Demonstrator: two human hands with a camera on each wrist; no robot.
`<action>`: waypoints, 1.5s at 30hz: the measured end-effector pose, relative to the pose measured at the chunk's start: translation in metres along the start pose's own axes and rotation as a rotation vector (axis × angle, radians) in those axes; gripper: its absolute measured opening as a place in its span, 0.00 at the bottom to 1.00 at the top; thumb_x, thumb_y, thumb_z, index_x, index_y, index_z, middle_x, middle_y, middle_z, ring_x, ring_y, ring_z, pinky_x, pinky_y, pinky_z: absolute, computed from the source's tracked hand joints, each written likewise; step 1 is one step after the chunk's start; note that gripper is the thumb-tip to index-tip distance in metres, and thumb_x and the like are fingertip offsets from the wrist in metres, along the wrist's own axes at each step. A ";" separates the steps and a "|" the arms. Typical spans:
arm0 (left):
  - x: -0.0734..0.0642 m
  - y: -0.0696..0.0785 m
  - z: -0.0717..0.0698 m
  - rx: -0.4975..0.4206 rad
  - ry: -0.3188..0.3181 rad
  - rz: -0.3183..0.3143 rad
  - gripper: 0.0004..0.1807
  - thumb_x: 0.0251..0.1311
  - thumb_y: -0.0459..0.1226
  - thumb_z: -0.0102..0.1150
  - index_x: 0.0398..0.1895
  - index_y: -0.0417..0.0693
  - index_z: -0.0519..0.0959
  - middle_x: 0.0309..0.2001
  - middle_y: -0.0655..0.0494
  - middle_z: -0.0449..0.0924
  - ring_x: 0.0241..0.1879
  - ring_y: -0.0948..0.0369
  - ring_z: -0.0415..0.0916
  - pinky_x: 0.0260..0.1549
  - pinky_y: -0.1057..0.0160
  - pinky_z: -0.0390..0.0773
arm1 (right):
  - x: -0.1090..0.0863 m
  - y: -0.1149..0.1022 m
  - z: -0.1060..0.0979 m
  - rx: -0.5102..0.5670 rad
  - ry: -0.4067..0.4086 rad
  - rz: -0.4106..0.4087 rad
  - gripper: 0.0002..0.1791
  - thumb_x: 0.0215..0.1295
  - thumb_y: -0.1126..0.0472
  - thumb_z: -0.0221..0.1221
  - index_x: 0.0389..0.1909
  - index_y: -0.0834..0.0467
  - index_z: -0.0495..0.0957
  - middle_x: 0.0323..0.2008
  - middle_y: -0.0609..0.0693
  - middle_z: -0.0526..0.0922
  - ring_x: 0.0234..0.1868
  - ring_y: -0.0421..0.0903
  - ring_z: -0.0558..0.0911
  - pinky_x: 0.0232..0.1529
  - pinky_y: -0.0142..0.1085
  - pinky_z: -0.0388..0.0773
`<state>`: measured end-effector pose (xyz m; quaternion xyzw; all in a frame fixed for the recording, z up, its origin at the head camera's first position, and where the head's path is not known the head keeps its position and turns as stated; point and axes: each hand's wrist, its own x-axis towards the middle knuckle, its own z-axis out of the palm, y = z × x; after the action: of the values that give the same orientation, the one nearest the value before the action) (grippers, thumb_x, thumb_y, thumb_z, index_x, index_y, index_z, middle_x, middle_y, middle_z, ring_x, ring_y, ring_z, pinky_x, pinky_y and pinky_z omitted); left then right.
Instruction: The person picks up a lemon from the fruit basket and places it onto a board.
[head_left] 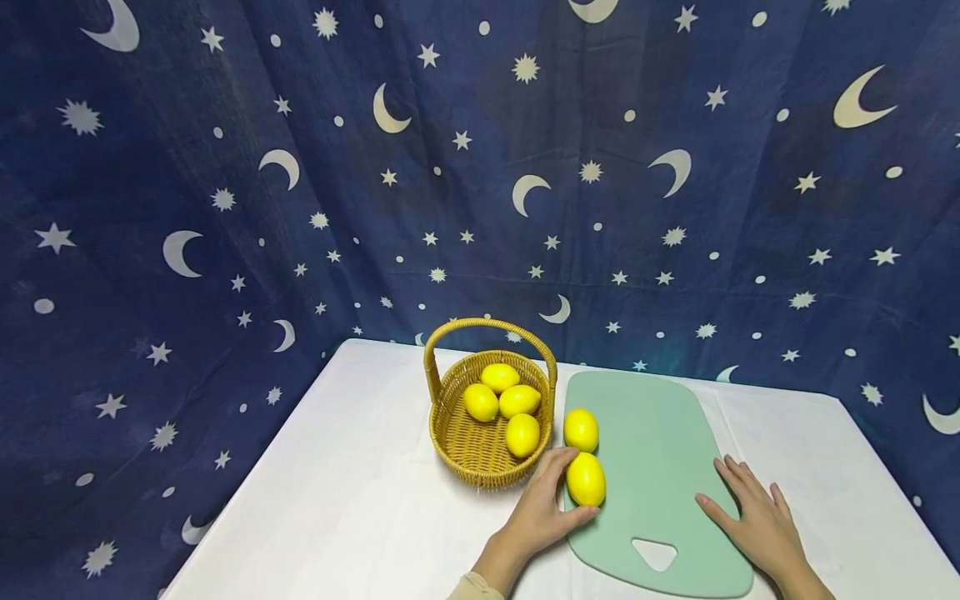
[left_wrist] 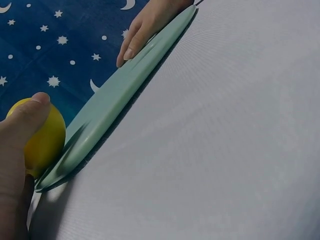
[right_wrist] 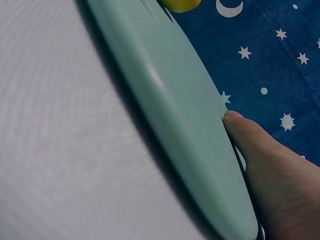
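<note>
My left hand (head_left: 542, 510) has its thumb and fingers around a lemon (head_left: 587, 480) at the left side of the pale green cutting board (head_left: 660, 467). In the left wrist view the thumb lies over that lemon (left_wrist: 52, 137), close over the board's edge. Just beyond it, a second lemon (head_left: 581, 430) sits on the board. My right hand (head_left: 765, 525) rests at the board's right edge with its fingers spread, holding nothing. The right wrist view has its thumb along the board's rim (right_wrist: 200, 130).
A woven basket (head_left: 463, 454) with a tall arched handle stands left of the board, several lemons (head_left: 519, 402) inside it. A white cloth (head_left: 322, 500) covers the table. Behind hangs a dark blue curtain (head_left: 480, 208) with moons and stars.
</note>
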<state>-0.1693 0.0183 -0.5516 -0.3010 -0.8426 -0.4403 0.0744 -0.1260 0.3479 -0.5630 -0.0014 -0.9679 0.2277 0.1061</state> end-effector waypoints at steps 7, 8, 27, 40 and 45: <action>0.001 -0.001 0.001 -0.007 -0.005 0.010 0.42 0.51 0.52 0.67 0.68 0.52 0.61 0.66 0.61 0.62 0.67 0.61 0.62 0.66 0.60 0.66 | 0.000 0.001 0.002 -0.004 0.008 -0.005 0.43 0.63 0.40 0.54 0.69 0.66 0.57 0.66 0.72 0.59 0.73 0.65 0.47 0.70 0.59 0.20; 0.001 -0.001 0.001 -0.008 -0.005 0.009 0.42 0.51 0.52 0.67 0.68 0.52 0.61 0.66 0.61 0.62 0.67 0.61 0.62 0.66 0.60 0.66 | 0.000 0.001 0.001 -0.004 0.009 -0.005 0.43 0.63 0.40 0.54 0.69 0.65 0.57 0.66 0.72 0.59 0.73 0.65 0.47 0.70 0.59 0.20; 0.019 0.040 -0.060 0.149 0.202 0.286 0.43 0.50 0.45 0.70 0.69 0.48 0.61 0.65 0.54 0.63 0.64 0.59 0.66 0.65 0.63 0.67 | 0.001 -0.002 -0.001 -0.004 0.015 -0.015 0.42 0.63 0.41 0.55 0.69 0.65 0.58 0.67 0.71 0.59 0.73 0.65 0.49 0.70 0.61 0.22; 0.015 -0.010 -0.102 0.216 0.262 -0.028 0.38 0.53 0.45 0.67 0.68 0.49 0.65 0.64 0.57 0.66 0.63 0.59 0.68 0.61 0.57 0.72 | -0.001 -0.003 -0.003 0.004 0.004 -0.005 0.42 0.63 0.42 0.55 0.69 0.64 0.58 0.67 0.71 0.58 0.72 0.67 0.50 0.69 0.63 0.25; 0.016 -0.010 -0.100 0.301 0.202 -0.124 0.36 0.55 0.45 0.66 0.67 0.54 0.66 0.63 0.58 0.68 0.60 0.58 0.72 0.54 0.55 0.77 | 0.000 -0.004 -0.003 0.004 0.004 -0.004 0.42 0.63 0.41 0.55 0.69 0.64 0.58 0.67 0.72 0.58 0.72 0.67 0.50 0.69 0.63 0.25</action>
<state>-0.2021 -0.0579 -0.4922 -0.1880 -0.9041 -0.3413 0.1755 -0.1257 0.3457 -0.5588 0.0002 -0.9673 0.2292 0.1086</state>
